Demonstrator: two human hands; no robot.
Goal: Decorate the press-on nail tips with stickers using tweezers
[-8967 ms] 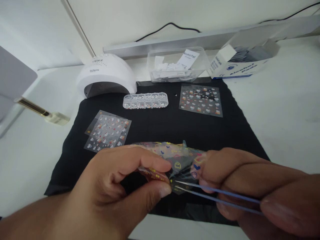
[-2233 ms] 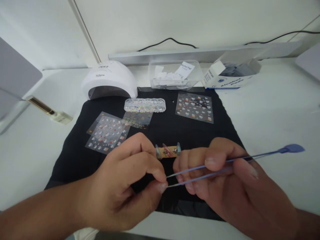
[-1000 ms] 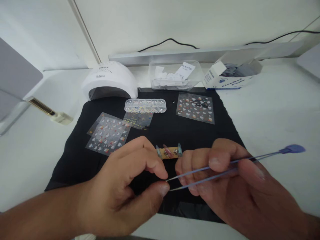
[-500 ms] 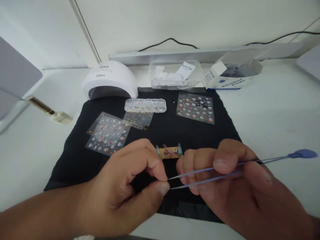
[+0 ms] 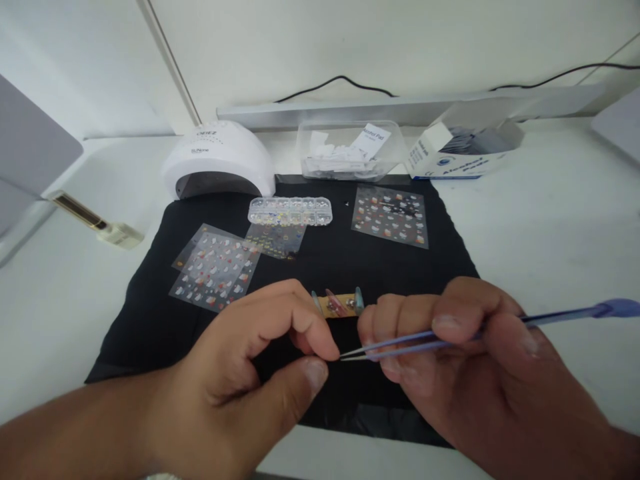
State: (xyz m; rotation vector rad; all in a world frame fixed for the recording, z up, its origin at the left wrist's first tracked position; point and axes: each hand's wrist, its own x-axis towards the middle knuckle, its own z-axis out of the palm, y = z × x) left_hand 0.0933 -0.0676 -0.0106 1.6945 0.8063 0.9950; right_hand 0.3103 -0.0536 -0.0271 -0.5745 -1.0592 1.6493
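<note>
The right hand (image 5: 470,387) pinched blue tweezers (image 5: 400,341) between thumb and finger, their handle toward three o'clock and their two prongs nearly together, with the points just beside the left index fingertip. The left hand (image 5: 220,363) lay at nine o'clock from those points, thumb and index finger bent toward each other; whether its grip was pressed on something small, I could not tell. At twelve o'clock from the points, between the hands, a tan strip (image 5: 325,308) carried pink and bluish false nails (image 5: 359,301), resting over a black cloth (image 5: 330,263) on the white surface (image 5: 540,220). Farther off at eleven stood a white lamp (image 5: 220,157) and, nearer, a clear case (image 5: 290,211) of small gems, touching a yellow-printed sheet (image 5: 277,240). Overlapping sticker sheets (image 5: 217,267) lay at ten, with a gold-capped bottle (image 5: 120,235) beyond; another sticker sheet (image 5: 390,217) lay at one. A plastic tub (image 5: 353,167) stood at twelve, beside an open box (image 5: 460,165) of alcohol pads at one.
</note>
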